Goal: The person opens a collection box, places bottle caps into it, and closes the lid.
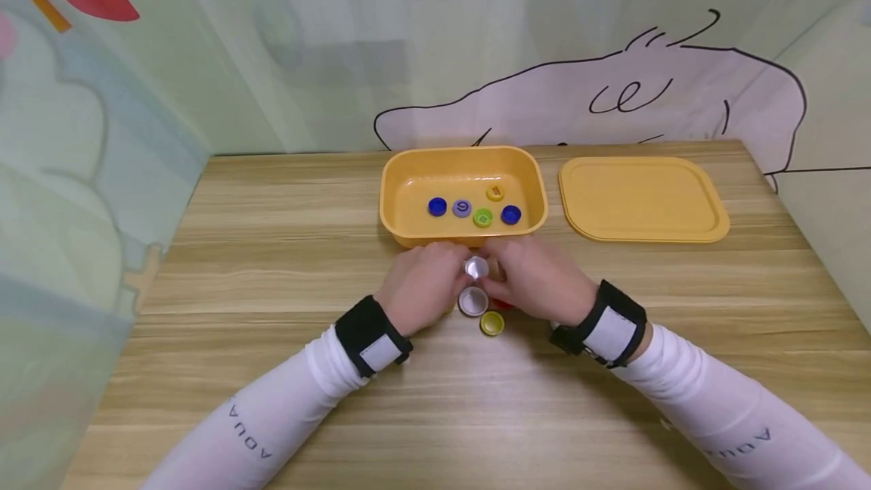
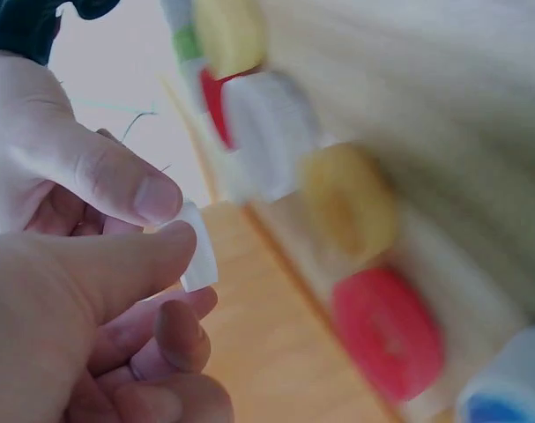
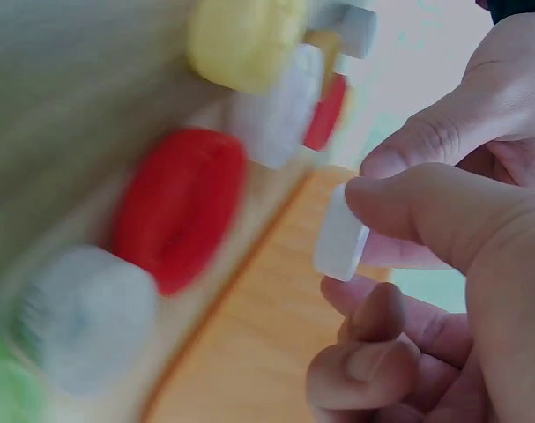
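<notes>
A small white bottle cap [image 1: 476, 267] is pinched between both hands, just in front of the yellow box [image 1: 464, 239]. My left hand [image 1: 423, 282] grips one side with thumb and fingertips; my right hand [image 1: 537, 278] grips the other. Both wrist views show the white cap [image 2: 199, 251] edge-on, thumbs on it from two sides. Below the hands on the table lie another white cap [image 1: 472, 301] and a yellow cap [image 1: 492, 323]. A red cap [image 3: 181, 211] is mostly hidden by my right hand in the head view.
Inside the box lie several caps: blue [image 1: 438, 206], purple [image 1: 462, 208], green [image 1: 483, 218] and yellow [image 1: 494, 193]. Its flat yellow lid [image 1: 643, 199] lies to the right on the wooden table [image 1: 272, 248]. A printed curtain [image 1: 306, 44] hangs behind.
</notes>
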`<state>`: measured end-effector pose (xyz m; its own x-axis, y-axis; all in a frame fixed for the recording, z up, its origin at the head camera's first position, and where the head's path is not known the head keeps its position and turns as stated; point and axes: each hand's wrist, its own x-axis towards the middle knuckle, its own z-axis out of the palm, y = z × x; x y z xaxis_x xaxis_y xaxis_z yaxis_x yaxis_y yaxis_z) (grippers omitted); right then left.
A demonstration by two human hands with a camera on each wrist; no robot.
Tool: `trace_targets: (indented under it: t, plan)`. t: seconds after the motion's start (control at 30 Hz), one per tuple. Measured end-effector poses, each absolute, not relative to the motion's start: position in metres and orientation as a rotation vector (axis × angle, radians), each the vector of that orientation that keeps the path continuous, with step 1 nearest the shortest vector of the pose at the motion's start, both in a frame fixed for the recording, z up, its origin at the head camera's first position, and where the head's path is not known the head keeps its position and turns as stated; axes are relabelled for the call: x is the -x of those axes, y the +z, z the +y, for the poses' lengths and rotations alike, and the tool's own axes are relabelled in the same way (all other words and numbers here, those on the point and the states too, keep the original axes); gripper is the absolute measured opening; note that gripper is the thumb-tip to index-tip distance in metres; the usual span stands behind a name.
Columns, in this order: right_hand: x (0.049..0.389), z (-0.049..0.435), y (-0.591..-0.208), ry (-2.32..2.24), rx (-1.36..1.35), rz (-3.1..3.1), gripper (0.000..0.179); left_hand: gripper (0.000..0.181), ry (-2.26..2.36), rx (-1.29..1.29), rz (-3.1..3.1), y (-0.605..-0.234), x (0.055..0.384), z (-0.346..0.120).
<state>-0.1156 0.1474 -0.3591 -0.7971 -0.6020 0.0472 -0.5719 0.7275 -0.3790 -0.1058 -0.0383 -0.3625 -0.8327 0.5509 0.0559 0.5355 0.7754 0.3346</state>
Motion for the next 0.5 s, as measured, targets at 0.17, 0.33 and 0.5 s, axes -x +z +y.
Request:
trace_targets:
  t: [0.17, 0.33, 0.5]
  plan:
    - [0.118, 0.142, -0.340, -0.588, 1.000, 2.903, 0.019, 0.009, 0.539, -0.861, 2.969, -0.340, 0.107, -0.044]
    - [0.129, 0.135, -0.323, -0.564, 1.020, 2.975, 0.022, 0.021, 0.530, -0.802, 3.009, -0.323, 0.116, -0.050]
    - [0.145, 0.126, -0.315, -0.565, 1.001, 3.006, 0.026, 0.024, 0.601, -0.753, 3.025, -0.317, 0.131, -0.054]
